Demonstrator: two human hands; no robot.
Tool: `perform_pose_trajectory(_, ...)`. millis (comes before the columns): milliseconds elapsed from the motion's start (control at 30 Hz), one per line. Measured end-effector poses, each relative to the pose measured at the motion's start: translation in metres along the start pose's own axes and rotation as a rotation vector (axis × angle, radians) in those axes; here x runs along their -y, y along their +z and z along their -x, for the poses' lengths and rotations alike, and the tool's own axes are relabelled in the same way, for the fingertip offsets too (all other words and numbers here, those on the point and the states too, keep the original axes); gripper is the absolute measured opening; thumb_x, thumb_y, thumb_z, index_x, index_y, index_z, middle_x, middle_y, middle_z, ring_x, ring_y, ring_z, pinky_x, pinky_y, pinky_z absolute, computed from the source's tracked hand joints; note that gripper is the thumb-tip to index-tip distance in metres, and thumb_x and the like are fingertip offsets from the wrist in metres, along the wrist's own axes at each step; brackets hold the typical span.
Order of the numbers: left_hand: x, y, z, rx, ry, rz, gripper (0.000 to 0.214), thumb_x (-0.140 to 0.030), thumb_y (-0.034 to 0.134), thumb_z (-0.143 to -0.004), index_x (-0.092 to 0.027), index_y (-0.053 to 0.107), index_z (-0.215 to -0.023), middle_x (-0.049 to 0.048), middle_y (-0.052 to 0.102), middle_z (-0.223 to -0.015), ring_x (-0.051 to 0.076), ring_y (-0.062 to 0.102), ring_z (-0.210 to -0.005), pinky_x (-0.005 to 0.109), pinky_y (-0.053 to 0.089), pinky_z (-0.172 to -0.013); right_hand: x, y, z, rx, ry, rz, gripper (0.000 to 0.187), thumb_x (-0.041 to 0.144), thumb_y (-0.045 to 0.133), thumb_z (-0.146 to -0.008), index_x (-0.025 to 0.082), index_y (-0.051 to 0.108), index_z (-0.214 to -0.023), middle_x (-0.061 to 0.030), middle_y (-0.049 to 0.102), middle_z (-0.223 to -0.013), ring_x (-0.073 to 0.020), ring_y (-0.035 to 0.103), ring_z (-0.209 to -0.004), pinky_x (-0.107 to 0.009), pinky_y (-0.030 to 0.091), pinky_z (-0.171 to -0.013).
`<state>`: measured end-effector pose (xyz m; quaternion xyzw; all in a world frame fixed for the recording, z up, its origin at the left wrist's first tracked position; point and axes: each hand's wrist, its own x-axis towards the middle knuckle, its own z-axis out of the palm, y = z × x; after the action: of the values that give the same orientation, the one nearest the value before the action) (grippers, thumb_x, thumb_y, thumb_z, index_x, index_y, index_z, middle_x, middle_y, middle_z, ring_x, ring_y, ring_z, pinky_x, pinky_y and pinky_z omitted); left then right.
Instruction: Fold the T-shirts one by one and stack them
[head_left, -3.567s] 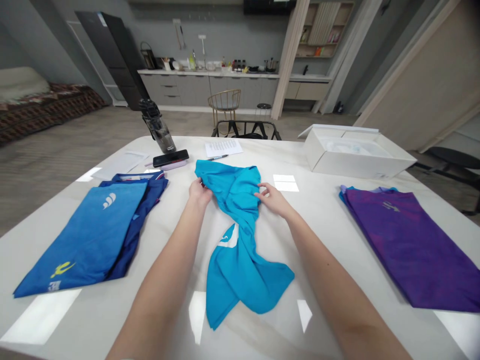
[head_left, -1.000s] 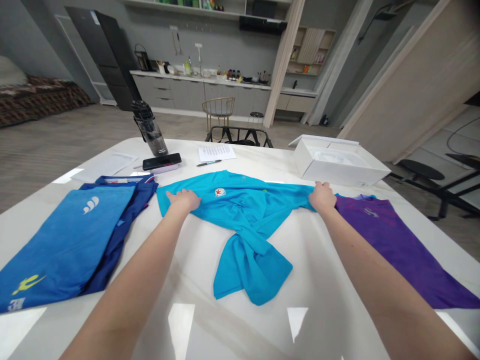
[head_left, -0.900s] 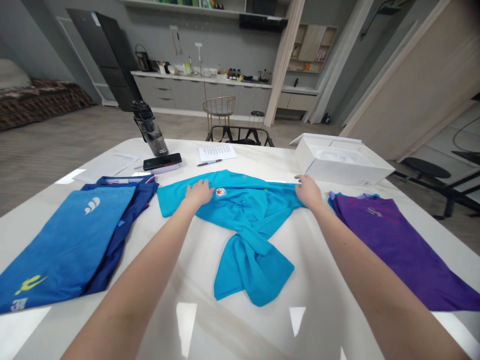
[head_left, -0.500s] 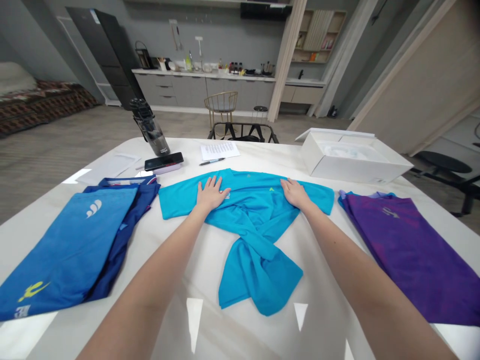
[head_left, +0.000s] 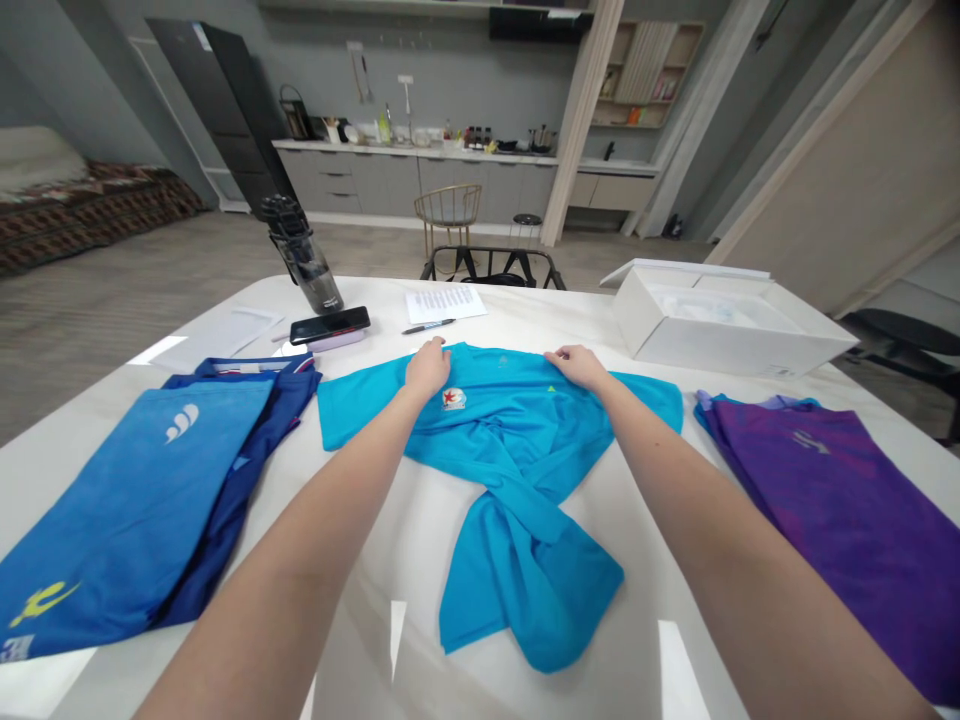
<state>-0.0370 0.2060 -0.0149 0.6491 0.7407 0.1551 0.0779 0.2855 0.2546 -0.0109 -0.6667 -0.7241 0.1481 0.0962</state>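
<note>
Spanning nearly the whole view, the white counter (head_left: 559, 305) carried everything. Along its left edge lay a folded royal-blue jersey (head_left: 150, 490) on top of a navy one (head_left: 266, 425), and toward the right edge a purple jersey (head_left: 825, 490) lay flat. Between them, at the counter's middle, the turquoise jersey (head_left: 517, 440) was spread chest-up with its sleeves out to both sides, while its lower half was twisted into a bunch toward the near edge. An open white box (head_left: 720, 345) stood near the far right corner.

The left hand (head_left: 427, 366) sat at the jersey's far edge just above the red-star badge (head_left: 452, 398), fingers curled down over the collar line; whether they pinched the cloth could not be told. The right hand (head_left: 576, 365) rested on the same far edge, fingers stretched out and close together on the fabric.

A dark water bottle (head_left: 307, 262) stood toward the far left, a printed sheet (head_left: 446, 300) lay at the far edge, a black phone (head_left: 330, 325) lay beside the bottle, and a pen (head_left: 427, 326) lay just below the sheet.
</note>
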Motion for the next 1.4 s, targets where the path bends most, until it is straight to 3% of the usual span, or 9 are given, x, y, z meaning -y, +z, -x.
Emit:
perform_pose_trajectory(133, 0.000, 0.005, -0.013, 0.064, -0.019, -0.059, 0.046, -0.040, 0.038, -0.104, -0.023, 0.048, -0.145, 0.0156, 0.069, -0.128, 0.032, 0.067, -0.118, 0.041, 0.052, -0.094, 0.008, -0.007, -0.002, 0.172, -0.131, 0.067, 0.029, 0.040, 0.072, -0.082, 0.015, 0.075, -0.097, -0.0079, 0.075, -0.098, -0.0227, 0.067, -0.089, -0.026, 0.045, -0.072)
perform_pose_trajectory(333, -0.002, 0.020, -0.010, 0.017, 0.065, -0.140, 0.043, -0.039, 0.033, -0.106, -0.018, 0.053, -0.137, 0.0164, 0.066, -0.129, 0.032, 0.065, -0.118, 0.042, 0.051, -0.095, 0.010, -0.028, -0.013, 0.305, -0.223, -0.004, 0.019, 0.014, 0.059, -0.073, 0.018, 0.068, -0.089, -0.0028, 0.073, -0.090, -0.0189, 0.063, -0.082, -0.023, 0.044, -0.068)
perform_pose_trajectory(667, -0.002, 0.030, 0.001, -0.091, 0.266, -0.141, 0.048, -0.031, 0.033, -0.106, -0.021, 0.042, -0.152, 0.0147, 0.061, -0.140, 0.029, 0.055, -0.129, 0.044, 0.041, -0.109, -0.015, -0.027, -0.024, -0.076, -0.216, -0.215, 0.024, 0.024, 0.066, -0.066, 0.020, 0.059, -0.089, -0.0018, 0.065, -0.081, -0.0204, 0.057, -0.078, -0.028, 0.045, -0.069)
perform_pose_trajectory(767, 0.000, 0.034, 0.003, -0.049, 0.317, -0.098, 0.046, -0.029, 0.032, -0.106, -0.018, 0.048, -0.148, 0.0142, 0.059, -0.146, 0.026, 0.054, -0.134, 0.044, 0.036, -0.117, -0.014, -0.031, -0.025, 0.071, -0.123, -0.311, 0.041, 0.043, 0.076, -0.072, 0.020, 0.063, -0.103, -0.0048, 0.071, -0.090, -0.0217, 0.062, -0.081, -0.030, 0.049, -0.075)
perform_pose_trajectory(867, 0.000, 0.035, 0.006, 0.013, 0.289, -0.089, 0.049, -0.035, 0.030, -0.106, -0.019, 0.050, -0.148, 0.0120, 0.046, -0.160, 0.028, 0.039, -0.149, 0.053, 0.025, -0.124, -0.009, -0.036, -0.033, 0.181, -0.011, -0.230, 0.051, 0.067, 0.061, -0.085, 0.019, 0.071, -0.097, -0.0122, 0.074, -0.104, -0.0279, 0.066, -0.096, -0.036, 0.049, -0.089)
perform_pose_trajectory(1033, 0.002, 0.035, 0.007, 0.120, 0.215, -0.103, 0.062, -0.050, 0.022, -0.106, -0.024, 0.036, -0.161, 0.0050, 0.026, -0.170, 0.030, 0.020, -0.158, 0.065, 0.012, -0.126, -0.003, -0.039, -0.049, 0.422, -0.106, 0.105, 0.046, 0.064, 0.067, -0.084, 0.019, 0.072, -0.074, -0.0105, 0.075, -0.088, -0.0285, 0.067, -0.088, -0.035, 0.048, -0.082)
perform_pose_trajectory(1100, 0.003, 0.035, 0.006, 0.140, 0.219, -0.108, 0.063, -0.051, 0.021, -0.106, -0.025, 0.032, -0.162, 0.0042, 0.023, -0.171, 0.029, 0.018, -0.159, 0.064, 0.011, -0.126, -0.003, -0.037, -0.053, 0.330, -0.196, 0.069, 0.038, 0.056, 0.066, -0.087, 0.019, 0.072, -0.080, -0.0074, 0.074, -0.086, -0.0255, 0.065, -0.085, -0.033, 0.048, -0.078)
perform_pose_trajectory(1267, 0.004, 0.035, -0.008, 0.165, 0.239, -0.107, 0.064, -0.052, 0.020, -0.105, -0.028, 0.029, -0.164, 0.0028, 0.021, -0.172, 0.027, 0.018, -0.159, 0.063, 0.009, -0.127, -0.005, -0.017, -0.059, -0.202, -0.132, 0.008, 0.034, 0.046, 0.049, -0.098, 0.021, 0.068, -0.108, -0.0122, 0.071, -0.113, -0.0294, 0.061, -0.105, -0.042, 0.047, -0.091)
perform_pose_trajectory(1400, 0.005, 0.036, -0.031, 0.176, 0.268, -0.125, 0.064, -0.051, 0.019, -0.105, -0.027, 0.029, -0.164, 0.0033, 0.018, -0.172, 0.027, 0.016, -0.160, 0.061, 0.009, -0.127, -0.001, 0.015, -0.060, -0.247, -0.042, 0.167, 0.037, 0.045, 0.044, -0.101, 0.023, 0.064, -0.123, -0.0184, 0.061, -0.129, -0.0372, 0.052, -0.120, -0.059, 0.041, -0.098)
